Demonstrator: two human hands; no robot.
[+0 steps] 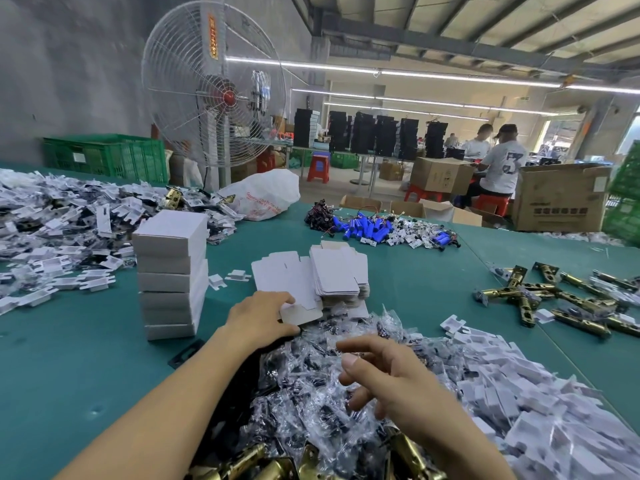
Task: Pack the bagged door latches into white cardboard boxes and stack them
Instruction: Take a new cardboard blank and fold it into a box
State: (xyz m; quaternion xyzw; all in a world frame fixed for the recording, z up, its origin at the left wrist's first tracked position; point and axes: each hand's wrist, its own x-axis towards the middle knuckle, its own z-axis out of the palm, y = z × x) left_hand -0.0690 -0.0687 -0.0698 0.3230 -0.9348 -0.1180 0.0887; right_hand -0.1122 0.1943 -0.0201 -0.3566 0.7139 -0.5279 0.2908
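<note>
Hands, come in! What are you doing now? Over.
Left hand grips flat box. Right hand open above bagged latches. Nothing in the way.

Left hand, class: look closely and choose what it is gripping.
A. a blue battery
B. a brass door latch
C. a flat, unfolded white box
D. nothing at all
C: the left hand has its thumb and fingers curled round the near edge of a flat white box, not yet folded up, just above the green table.
</note>
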